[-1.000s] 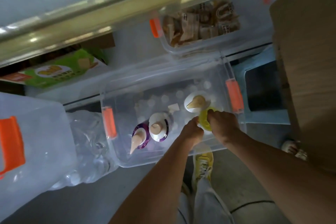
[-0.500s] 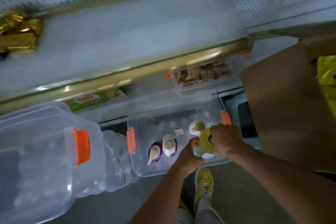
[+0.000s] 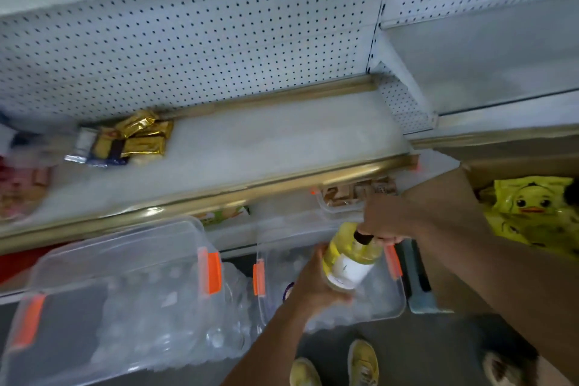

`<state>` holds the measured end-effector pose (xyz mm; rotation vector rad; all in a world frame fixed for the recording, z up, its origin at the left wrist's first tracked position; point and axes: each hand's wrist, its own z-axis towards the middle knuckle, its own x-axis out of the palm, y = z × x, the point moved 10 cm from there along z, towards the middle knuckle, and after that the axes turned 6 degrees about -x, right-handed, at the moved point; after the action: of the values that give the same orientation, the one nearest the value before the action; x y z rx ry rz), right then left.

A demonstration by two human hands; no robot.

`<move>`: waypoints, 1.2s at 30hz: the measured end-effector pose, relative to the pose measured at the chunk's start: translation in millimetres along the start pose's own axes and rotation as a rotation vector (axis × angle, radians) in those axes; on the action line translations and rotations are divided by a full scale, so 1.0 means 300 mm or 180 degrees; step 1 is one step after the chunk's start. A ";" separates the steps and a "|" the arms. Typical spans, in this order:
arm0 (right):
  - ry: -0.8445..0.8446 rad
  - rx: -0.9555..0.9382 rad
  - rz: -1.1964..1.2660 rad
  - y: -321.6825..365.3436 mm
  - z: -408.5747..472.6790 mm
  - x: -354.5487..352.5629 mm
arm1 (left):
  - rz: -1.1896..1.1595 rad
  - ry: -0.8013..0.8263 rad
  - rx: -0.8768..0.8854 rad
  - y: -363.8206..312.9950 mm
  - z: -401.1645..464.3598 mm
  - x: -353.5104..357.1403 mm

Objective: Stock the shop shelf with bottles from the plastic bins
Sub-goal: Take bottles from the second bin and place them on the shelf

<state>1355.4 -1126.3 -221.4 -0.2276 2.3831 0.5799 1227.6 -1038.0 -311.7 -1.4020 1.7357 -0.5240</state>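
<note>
- Where half a second ago the bottle (image 3: 349, 255) sat low in the bin (image 3: 393, 301), it now hangs lifted above it, tilted, yellow liquid and white label showing.
- Right hand (image 3: 383, 218) grips the dark cap end, fingers (image 3: 388, 240) clenched round the neck; left hand (image 3: 315, 280) cups the bottle's lower body, fingers curled about it.
- View has swung upward: the shelf (image 3: 282, 141) with its gold rail and pegboard back now fills the upper part.
- Gold packets (image 3: 138, 139) lie at the shelf's left.
- Another clear bin (image 3: 119, 288) with orange clips stands left on the floor; a cardboard box (image 3: 513, 169) holding a yellow duck bag (image 3: 532, 213) is at right.
</note>
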 end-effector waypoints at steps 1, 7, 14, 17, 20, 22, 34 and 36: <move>0.0074 0.0014 0.0178 0.019 -0.019 -0.024 | -0.0027 -0.0107 0.0056 -0.030 -0.019 -0.031; -0.0065 -0.0164 0.0528 0.170 -0.139 -0.215 | 0.0012 -0.0432 0.0250 -0.200 -0.152 -0.209; -0.0401 -0.0731 0.1013 0.382 -0.314 -0.408 | -0.0210 -0.0711 0.0399 -0.369 -0.260 -0.411; -0.0283 -0.0895 0.1557 0.438 -0.377 -0.443 | -0.0302 -0.0876 0.0538 -0.457 -0.307 -0.501; -0.0472 -0.1236 0.1560 0.498 -0.428 -0.500 | -0.0295 -0.1069 0.0722 -0.552 -0.346 -0.577; -0.0726 -0.1400 0.1494 0.530 -0.454 -0.556 | -0.0294 -0.1183 0.0825 -0.617 -0.370 -0.615; -0.1758 -0.2100 0.1259 0.635 -0.704 -1.054 | -0.0535 -0.1726 0.1528 -1.110 -0.435 -0.778; -0.1906 -0.2154 0.1242 0.648 -0.739 -1.132 | -0.0498 -0.1892 0.1671 -1.193 -0.441 -0.808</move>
<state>1428.9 -1052.9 216.0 0.1214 1.5884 1.4102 1345.0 -937.2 113.2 -1.1561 0.9328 -0.5289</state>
